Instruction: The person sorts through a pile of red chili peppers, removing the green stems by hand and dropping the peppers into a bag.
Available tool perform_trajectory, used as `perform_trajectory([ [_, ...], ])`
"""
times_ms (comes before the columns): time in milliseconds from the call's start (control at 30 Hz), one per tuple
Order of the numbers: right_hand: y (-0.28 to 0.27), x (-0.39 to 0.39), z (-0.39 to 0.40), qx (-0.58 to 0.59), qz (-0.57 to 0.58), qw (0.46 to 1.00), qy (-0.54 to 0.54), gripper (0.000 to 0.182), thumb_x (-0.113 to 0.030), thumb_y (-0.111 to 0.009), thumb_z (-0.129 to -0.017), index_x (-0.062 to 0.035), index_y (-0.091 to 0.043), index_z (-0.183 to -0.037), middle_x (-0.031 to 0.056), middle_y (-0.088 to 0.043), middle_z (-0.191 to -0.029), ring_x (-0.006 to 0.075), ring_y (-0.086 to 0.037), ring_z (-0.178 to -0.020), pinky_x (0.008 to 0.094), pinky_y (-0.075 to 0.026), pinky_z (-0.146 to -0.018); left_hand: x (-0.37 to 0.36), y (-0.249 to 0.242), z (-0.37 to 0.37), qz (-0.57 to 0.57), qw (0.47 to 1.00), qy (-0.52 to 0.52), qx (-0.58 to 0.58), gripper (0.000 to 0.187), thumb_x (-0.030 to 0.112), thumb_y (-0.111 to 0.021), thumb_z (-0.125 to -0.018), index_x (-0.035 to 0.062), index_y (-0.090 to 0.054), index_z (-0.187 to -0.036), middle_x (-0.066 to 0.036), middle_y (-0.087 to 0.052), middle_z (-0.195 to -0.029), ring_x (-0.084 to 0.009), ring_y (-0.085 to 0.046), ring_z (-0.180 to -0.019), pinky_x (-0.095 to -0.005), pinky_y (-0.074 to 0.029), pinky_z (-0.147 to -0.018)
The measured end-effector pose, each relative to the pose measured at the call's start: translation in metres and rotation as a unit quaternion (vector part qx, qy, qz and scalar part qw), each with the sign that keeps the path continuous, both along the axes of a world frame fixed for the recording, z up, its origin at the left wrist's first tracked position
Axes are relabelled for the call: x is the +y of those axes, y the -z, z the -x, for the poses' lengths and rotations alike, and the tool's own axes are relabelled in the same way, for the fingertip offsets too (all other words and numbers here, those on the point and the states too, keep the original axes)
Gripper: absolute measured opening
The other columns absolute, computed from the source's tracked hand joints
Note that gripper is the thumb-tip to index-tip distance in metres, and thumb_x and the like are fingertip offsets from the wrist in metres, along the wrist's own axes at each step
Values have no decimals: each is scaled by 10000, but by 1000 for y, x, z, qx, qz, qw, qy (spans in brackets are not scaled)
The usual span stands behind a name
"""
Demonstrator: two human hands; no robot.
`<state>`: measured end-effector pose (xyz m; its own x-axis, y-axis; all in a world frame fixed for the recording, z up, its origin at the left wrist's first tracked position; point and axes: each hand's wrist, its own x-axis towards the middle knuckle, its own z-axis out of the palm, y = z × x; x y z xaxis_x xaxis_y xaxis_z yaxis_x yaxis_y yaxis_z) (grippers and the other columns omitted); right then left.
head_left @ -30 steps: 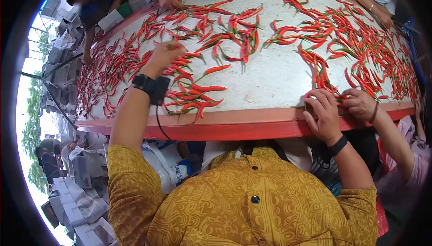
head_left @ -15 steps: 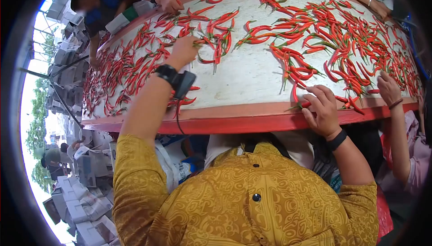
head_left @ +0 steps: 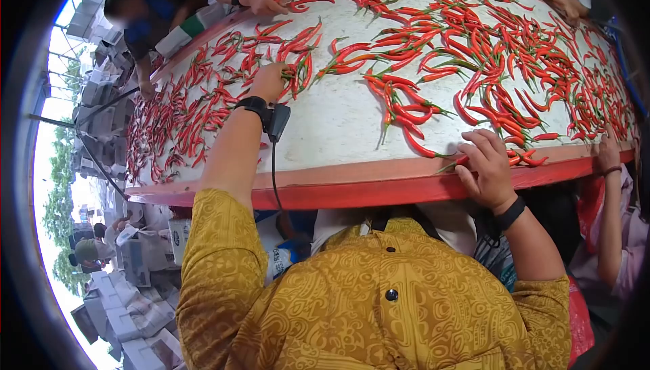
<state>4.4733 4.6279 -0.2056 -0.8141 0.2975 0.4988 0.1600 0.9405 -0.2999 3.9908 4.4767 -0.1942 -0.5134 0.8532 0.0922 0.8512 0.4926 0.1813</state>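
Observation:
Red chili peppers (head_left: 406, 109) with green stems lie in loose heaps on a white-topped table. My left hand (head_left: 269, 83) reaches across the table, its fingertips closed at the stem end of a small bunch of chilies (head_left: 306, 58); the hand partly hides the grip. Near the front edge rests my right hand (head_left: 489, 170), fingers curled. A red chili pepper (head_left: 462, 161) shows between its thumb and fingers, the stem pointing left. More chilies (head_left: 528, 158) lie just beyond that hand.
The table has a red rim (head_left: 379, 194). Across it are co-workers' hands (head_left: 261, 0) and another person's hand (head_left: 572, 8); a neighbour's hand (head_left: 608, 150) is at the right. A cable (head_left: 275, 173) hangs from my left wrist device. White boxes (head_left: 125, 302) stack up at left.
The view has shifted, so the table's contents appear further left. My left hand is closer to the bunch of chilies. My right hand stays near the edge. The neighbour's hand at right has moved lower.

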Motion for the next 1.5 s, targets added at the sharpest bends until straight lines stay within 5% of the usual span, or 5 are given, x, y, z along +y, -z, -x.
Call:
perform_trajectory([
  [400, 4, 51, -47, 6, -5, 1000, -9, 321, -210, -672, -739, -33, -616, -1000, 129, -590, -1124, 335, -505, -1105, 444, -398, -943, -25, -16, 10, -188, 932, -184, -250, 337, 70, -638, -801, 72, -652, -1137, -115, -691, -939, -187, -656, -813, -321, -520, -745],
  [567, 3, 71, -67, 8, 3, 1000, -9, 309, -194, -674, -736, -34, -612, -992, 128, -589, -1122, 329, -513, -1088, 437, -413, -930, -41, -18, 12, -143, 982, -103, -72, 222, 86, -627, -835, -5, -655, -1036, -68, -669, -855, -120, -582, -616, -275, -489, -563],
  [767, 1, 95, -90, 8, -11, 1000, -10, 303, -182, -678, -736, -42, -612, -997, 125, -592, -1106, 330, -519, -1077, 433, -431, -917, -9, -47, -63, -312, 777, -37, -546, 92, 38, -547, -859, 3, -617, -907, -37, -584, -637, -79, -502, -495, -194, -364, -450],
  [900, 6, 112, -104, 11, -14, 1000, -6, 307, -169, -674, -739, -50, -610, -1015, 124, -584, -1130, 338, -529, -1058, 427, -436, -915, 40, -49, -185, -221, 842, -44, -489, 112, 3, -578, -789, -3, -599, -899, -69, -618, -741, -66, -501, -521, -189, -375, -464],
  [1500, -37, 160, -66, 51, -60, 987, -143, 378, -168, -684, -730, -97, -605, -1093, 127, -568, -1187, 312, -499, -1128, 437, -379, -1005, 105, -14, -388, -340, 543, 48, -766, 123, 31, -569, -846, 76, -587, -959, 46, -385, -519, -102, -428, -509, -300, -390, -604],
])
